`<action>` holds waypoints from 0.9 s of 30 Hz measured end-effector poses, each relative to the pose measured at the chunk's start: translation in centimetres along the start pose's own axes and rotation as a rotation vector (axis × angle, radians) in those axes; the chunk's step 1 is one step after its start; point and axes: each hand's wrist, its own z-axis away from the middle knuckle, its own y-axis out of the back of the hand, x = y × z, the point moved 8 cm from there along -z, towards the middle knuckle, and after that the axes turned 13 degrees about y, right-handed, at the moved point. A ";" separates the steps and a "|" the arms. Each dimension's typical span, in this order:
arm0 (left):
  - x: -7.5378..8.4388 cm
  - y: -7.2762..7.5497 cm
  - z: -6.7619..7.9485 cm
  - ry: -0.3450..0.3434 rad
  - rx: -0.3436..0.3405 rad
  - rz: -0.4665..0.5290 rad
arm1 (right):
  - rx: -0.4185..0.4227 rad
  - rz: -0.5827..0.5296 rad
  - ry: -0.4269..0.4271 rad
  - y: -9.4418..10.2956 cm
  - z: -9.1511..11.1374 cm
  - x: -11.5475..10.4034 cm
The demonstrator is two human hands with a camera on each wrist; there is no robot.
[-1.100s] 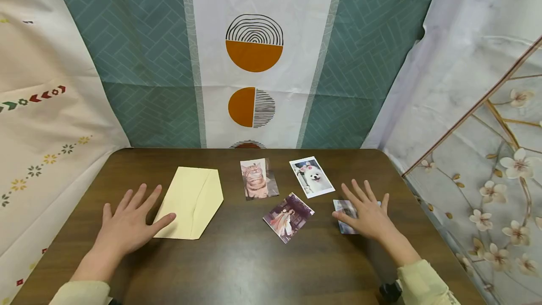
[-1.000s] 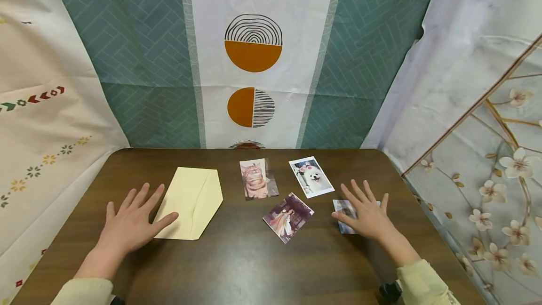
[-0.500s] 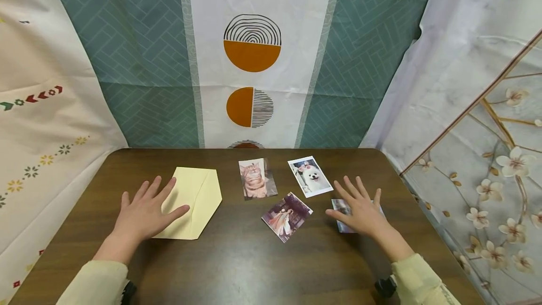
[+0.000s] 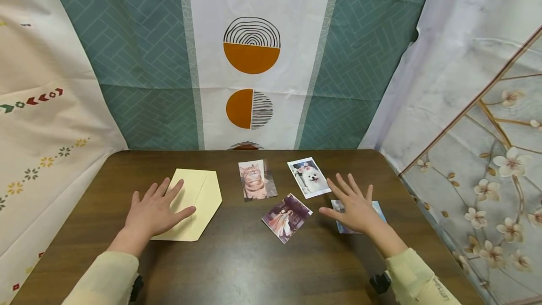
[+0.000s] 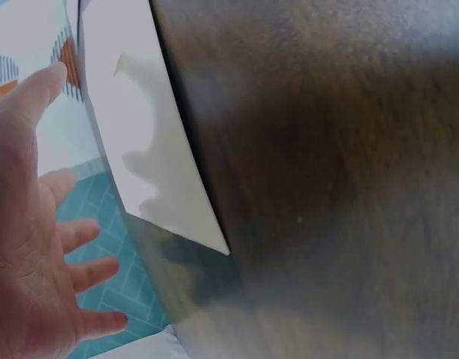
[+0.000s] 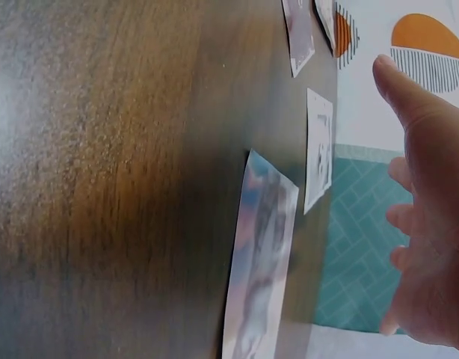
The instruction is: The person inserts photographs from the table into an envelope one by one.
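Where the teal-and-white hanging cloth (image 4: 144, 60) comes down, it meets the far edge of the brown wooden table (image 4: 237, 267), whose far corners are rounded; a cream patterned cloth (image 4: 46, 65) borders the left side, a white flowered cloth (image 4: 478, 131) the right. A broad stretch of wood runs across the centre foreground. The pale yellow envelope (image 4: 203, 206) lies flat on the left half, its pointed end facing right, a thin seam line along it. Above its left part I hold my left hand (image 4: 155, 212), fingers spread and straight, gripping nothing. My right hand (image 4: 355, 209), likewise spread and gripping nothing, hovers over a bluish photograph (image 4: 378, 208), hiding its middle. The white-bordered dog photograph (image 4: 310, 178) lies near my right index fingertip; farther left are the ginger cat photograph (image 4: 254, 181), darker along its right side, and a purplish photograph of a robed figure (image 4: 286, 218), turned cornerwise.
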 end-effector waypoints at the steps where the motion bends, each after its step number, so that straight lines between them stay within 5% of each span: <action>1: 0.0 -0.2 -0.1 -0.001 -0.002 -0.003 | 0.001 0.001 0.001 0.0 -0.1 -0.1; 17: 0.3 -2.6 -0.1 -0.006 -0.012 -0.006 | -0.003 -0.006 0.034 -1.5 -1.3 -2.0; 27: 0.4 -2.7 0.0 -0.033 0.026 0.018 | -0.026 -0.022 0.065 -2.2 -1.9 -3.3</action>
